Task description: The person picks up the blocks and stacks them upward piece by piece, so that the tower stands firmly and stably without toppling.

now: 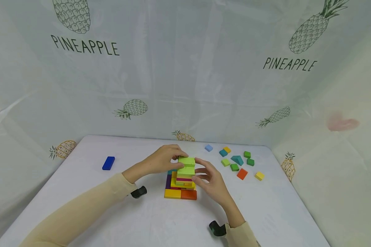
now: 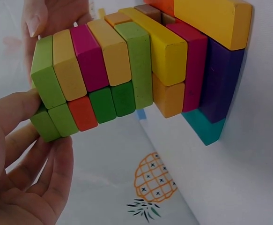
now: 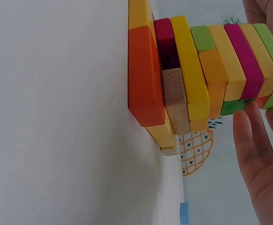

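A stacked tower of coloured wooden blocks (image 1: pixel 186 183) rises from a wider base, with orange and yellow blocks along its front bottom edge. At its top, a light green block (image 2: pixel 45 124) sits behind a longer light green block (image 2: pixel 47 75). My left hand (image 1: pixel 165 158) pinches the rear light green block between thumb and fingers, from the tower's left. On the other side, my right hand (image 1: pixel 212 181) is spread around the upper tower, its fingers (image 3: pixel 255 126) loosely extended right beside the stack.
Several loose small blocks lie at the table's back right, among them a teal triangle (image 1: pixel 237 160), a red-orange block (image 1: pixel 242 174) and a yellow block (image 1: pixel 259 176). A dark blue block (image 1: pixel 108 163) lies at the left. A pineapple-print curtain (image 1: pixel 185 79) hangs behind the white table (image 1: pixel 136 226).
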`<state>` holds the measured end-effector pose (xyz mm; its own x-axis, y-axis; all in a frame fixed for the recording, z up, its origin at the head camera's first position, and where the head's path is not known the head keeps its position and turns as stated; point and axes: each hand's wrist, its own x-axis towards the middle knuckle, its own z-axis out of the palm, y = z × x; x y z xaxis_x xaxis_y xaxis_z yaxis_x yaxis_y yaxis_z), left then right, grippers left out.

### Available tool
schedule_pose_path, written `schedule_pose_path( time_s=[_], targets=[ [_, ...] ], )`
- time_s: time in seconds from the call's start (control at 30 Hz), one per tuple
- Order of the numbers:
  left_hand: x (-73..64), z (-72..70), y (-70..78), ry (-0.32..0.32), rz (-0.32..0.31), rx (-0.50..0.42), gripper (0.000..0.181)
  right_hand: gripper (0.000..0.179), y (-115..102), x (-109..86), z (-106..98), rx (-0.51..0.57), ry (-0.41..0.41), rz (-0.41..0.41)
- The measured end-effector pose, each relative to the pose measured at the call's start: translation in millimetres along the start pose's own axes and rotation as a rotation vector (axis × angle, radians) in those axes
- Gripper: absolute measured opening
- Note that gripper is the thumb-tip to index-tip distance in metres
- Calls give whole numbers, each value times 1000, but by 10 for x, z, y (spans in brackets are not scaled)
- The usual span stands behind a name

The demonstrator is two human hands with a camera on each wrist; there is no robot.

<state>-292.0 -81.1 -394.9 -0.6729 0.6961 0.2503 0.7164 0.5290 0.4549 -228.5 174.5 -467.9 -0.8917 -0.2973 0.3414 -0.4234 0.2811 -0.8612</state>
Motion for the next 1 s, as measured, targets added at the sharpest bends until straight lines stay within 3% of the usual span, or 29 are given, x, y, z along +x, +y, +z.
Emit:
schedule_pose_path(
  time_s=[0.4,0.6,0.77,1.0],
  targets=[
    [-51,-24,-28,-13,-30,-15,42,65,5,8,8,-8,2,6],
    [-205,-148,-169,52,-62,-23,42,65,30,9,15,-7,5,-14],
    [-499,-319,-450,134,-125,-11,41,66,19,-10,17,-2,8,-5],
    [-1160,-479,-1088,240,-315,22,40,66,-2,-11,1,1,6,6]
  ],
)
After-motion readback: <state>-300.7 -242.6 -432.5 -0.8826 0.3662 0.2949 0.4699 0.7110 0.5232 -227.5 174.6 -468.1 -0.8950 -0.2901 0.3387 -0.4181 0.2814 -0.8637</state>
